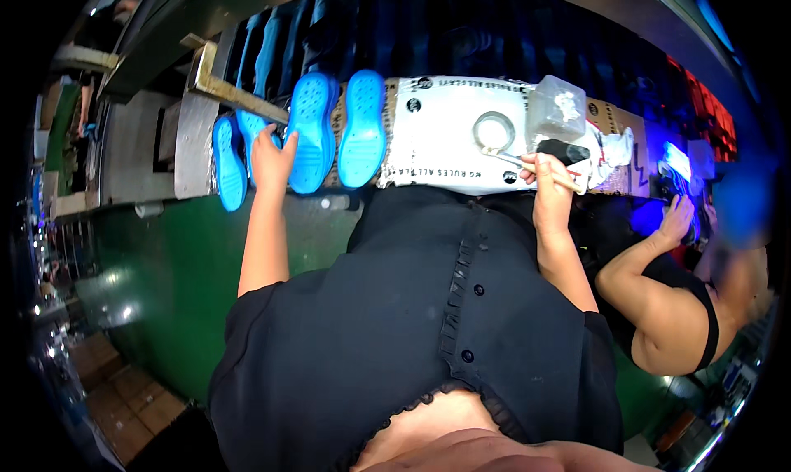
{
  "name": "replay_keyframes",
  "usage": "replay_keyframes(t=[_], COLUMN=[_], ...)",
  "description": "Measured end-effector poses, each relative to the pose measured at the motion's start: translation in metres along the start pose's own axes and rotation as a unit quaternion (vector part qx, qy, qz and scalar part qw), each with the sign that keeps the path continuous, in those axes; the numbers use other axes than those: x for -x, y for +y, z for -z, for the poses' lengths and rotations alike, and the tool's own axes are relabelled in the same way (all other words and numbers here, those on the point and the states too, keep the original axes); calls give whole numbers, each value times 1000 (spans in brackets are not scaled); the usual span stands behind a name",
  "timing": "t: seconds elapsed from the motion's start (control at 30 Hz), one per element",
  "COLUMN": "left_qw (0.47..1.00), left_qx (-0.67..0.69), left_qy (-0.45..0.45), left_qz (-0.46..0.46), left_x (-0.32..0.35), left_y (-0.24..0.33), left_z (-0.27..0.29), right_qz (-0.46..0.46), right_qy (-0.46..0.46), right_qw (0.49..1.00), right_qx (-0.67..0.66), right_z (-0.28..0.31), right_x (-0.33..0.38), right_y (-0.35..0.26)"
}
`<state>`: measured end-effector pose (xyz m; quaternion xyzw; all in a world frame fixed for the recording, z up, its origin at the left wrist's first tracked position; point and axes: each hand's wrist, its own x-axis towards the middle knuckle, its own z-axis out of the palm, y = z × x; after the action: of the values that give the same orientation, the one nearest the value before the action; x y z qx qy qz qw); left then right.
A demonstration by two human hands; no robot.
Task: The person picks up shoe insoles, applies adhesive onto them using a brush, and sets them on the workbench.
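Several bright blue foam shoe soles lie side by side on the bench in front of me, among them a pair (311,134) and a single sole (361,130). My left hand (273,160) rests over another blue sole (250,127), thumb and fingers apart; part of that sole is hidden under it. A further sole (229,167) lies at the far left. In my right hand (550,190) is a thin-handled brush (512,157), pinched between thumb and fingers. Its bristle end reaches the near rim of a small round dish (482,124).
White printed plastic sheeting (437,134) covers the bench middle. A translucent box (557,109) and a black object (563,150) stand beside my right hand. A metal bar (239,97) juts over the soles at left. At right a co-worker's hands (677,218) are under blue light.
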<state>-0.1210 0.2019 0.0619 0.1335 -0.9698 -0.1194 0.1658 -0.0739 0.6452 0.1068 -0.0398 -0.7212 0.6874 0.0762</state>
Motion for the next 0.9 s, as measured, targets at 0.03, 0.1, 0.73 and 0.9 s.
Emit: replay_keyframes(t=[0.03,0.1,0.73,0.9], left_qw=[995,964,693,774], left_qx=[39,143,686,604], left_qy=[-53,-150,-193,-188], left_qz=[71,167,106,34], left_x=[10,24,57,67], left_y=[-16,-57,132,152], left_z=[-7,-31,30,31], right_qz=[-2,11,41,98], right_qy=[-4,-23,-102,-124], right_qw=[1000,1000,993,986], right_qx=[-4,-2,-43,48], right_z=[-6,-10,-33,-55], right_x=[-1,-6,-5,6], right_y=[0,-1,-28,-54])
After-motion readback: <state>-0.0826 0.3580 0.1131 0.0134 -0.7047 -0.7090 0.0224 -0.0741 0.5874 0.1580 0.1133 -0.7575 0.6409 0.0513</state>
